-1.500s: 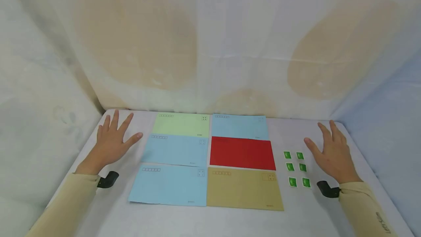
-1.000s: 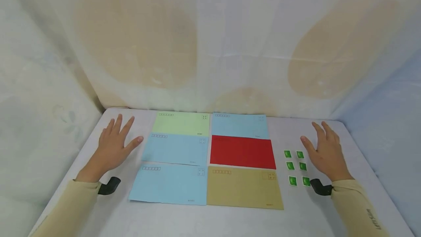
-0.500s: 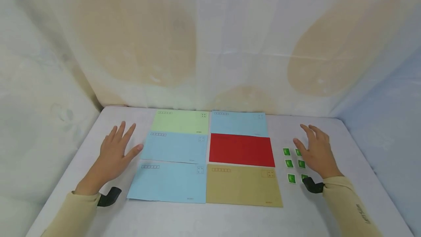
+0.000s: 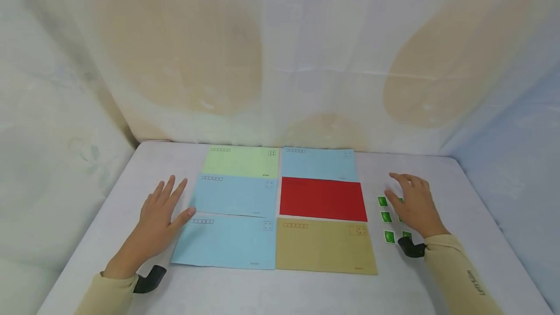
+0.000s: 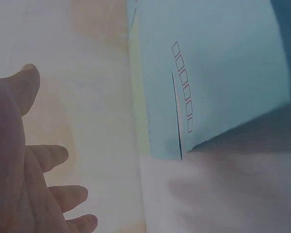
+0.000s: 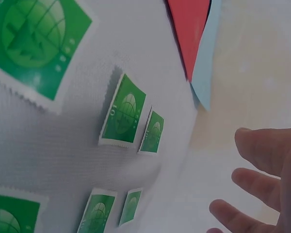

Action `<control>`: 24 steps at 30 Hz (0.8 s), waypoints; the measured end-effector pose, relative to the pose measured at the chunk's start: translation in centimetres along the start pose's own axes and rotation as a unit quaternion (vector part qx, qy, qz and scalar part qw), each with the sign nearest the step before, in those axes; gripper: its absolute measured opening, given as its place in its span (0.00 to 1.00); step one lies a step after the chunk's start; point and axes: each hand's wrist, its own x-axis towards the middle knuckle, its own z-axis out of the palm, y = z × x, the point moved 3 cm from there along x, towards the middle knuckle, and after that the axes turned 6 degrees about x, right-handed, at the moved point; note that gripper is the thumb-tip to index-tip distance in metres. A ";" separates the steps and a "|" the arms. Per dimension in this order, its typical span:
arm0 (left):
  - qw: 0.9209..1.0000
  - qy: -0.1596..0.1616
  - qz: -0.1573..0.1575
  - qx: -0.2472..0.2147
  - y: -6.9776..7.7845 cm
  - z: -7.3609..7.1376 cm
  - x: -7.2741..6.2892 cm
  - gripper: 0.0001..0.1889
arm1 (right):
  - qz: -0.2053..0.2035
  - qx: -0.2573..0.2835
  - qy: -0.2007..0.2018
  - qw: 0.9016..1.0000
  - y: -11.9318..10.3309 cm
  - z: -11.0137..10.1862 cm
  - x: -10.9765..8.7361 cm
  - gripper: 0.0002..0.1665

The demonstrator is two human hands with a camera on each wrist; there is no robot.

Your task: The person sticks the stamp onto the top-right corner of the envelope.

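My left hand has its fingers spread and holds nothing; its thumb overlaps the left edge of the front blue envelope in the head view. Over on the right, my right hand hovers above the green postage stamps, its fingers slightly bent and nothing between them. It covers part of the stamps' right column. The right wrist view shows several perforated stamps lying apart on the white tabletop, with the thumb and fingers off to their right. In the left wrist view, the blue envelope lies beyond the fingers.
Several envelopes form two columns: pale green and another blue at left; blue, red and tan at right. A white cloth table is walled by fabric. A black wrist mount sits on each sleeve.
My right hand has moved left from the table's right side to above the stamps, its fingers bending slightly. My left hand has drawn nearer the body and slightly right. Envelopes and stamps stay put.
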 end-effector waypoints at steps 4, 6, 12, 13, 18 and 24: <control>1.000 -0.006 -0.001 -0.009 0.2 0.4 -0.4 0.41 | 0.007 0.005 -0.009 1.000 -0.1 0.1 0.0 0.29; 1.000 -0.009 0.001 -0.013 0.2 0.7 -0.5 0.41 | 0.011 0.010 -0.014 1.000 -0.2 0.2 -0.1 0.29; 0.999 -0.017 0.012 -0.038 0.5 1.5 -0.9 0.41 | 0.037 0.020 -0.037 0.998 -0.1 0.5 -0.2 0.31; 0.999 -0.019 0.012 -0.045 0.6 1.7 -1.0 0.41 | 0.040 0.022 -0.040 0.998 -0.1 0.5 -0.2 0.31; 0.997 -0.036 0.003 -0.069 1.1 2.2 -1.6 0.41 | 0.051 0.033 -0.052 0.997 0.1 0.8 -0.1 0.30; 0.995 -0.057 -0.016 -0.086 1.1 2.8 -2.3 0.43 | 0.068 0.040 -0.073 0.994 0.1 1.1 0.0 0.29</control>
